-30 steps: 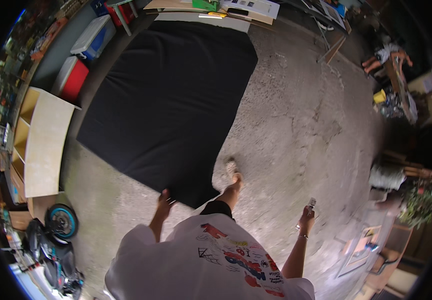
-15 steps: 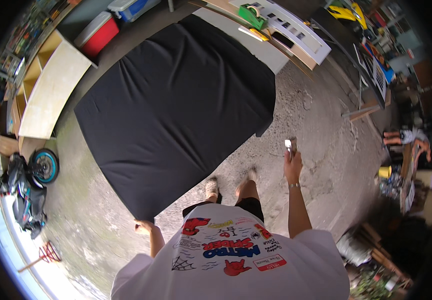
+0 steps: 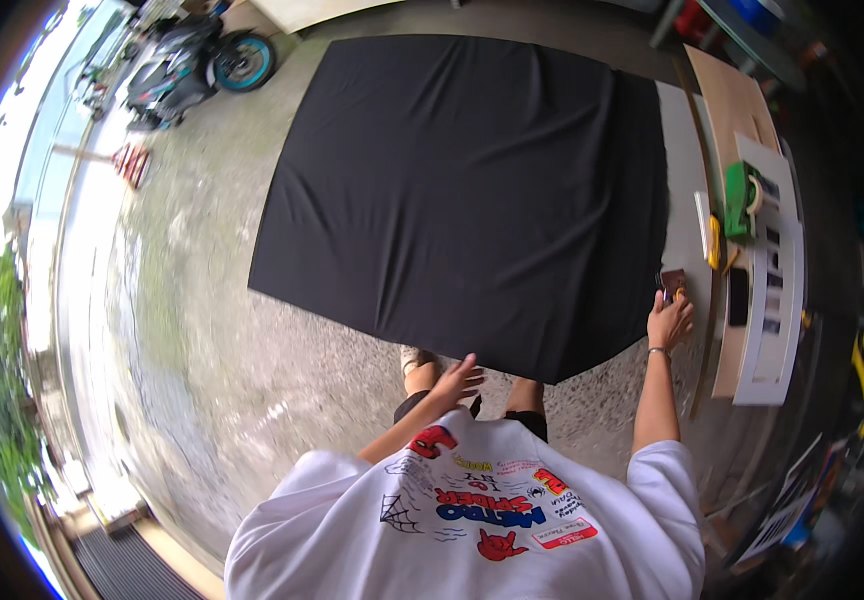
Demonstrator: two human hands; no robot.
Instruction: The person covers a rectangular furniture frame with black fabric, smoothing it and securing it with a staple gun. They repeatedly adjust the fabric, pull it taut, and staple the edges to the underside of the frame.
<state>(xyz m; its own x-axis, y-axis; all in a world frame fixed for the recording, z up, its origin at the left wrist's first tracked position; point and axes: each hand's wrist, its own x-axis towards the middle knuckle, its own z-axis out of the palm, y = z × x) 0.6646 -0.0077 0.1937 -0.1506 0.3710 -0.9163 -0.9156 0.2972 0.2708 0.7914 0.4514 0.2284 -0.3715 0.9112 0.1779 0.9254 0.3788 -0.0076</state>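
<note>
black cloth (image 3: 472, 190) lies spread flat over a tabletop (image 3: 680, 190), covering nearly all of it, with one corner hanging toward the person's legs. left hand (image 3: 457, 380) hovers just beside that near corner, fingers spread and holding nothing, not clearly touching the fabric. right hand (image 3: 670, 320) reaches to the cloth's right edge, fingers curled loosely around a small dark block-like object (image 3: 672, 282) with an orange bit by the fingertips; cannot tell if it's gripped firmly or just touched. the object sits on the bare pale strip of tabletop right next to the cloth edge, above the right hand's grip. judgement: to handle it cleanly, close the fingers fully on the object before lifting, and keep the wrist clear of the cloth edge so the fabric doesn't drag or wrinkle. beside it lie a yellow tool (image 3: 714, 240), a green tape dispenser (image 3: 740, 200) and a long white board (image 3: 772, 290). a scooter (image 3: 192, 60) is parked on the concrete floor (image 3: 202, 300), well apart.
</note>
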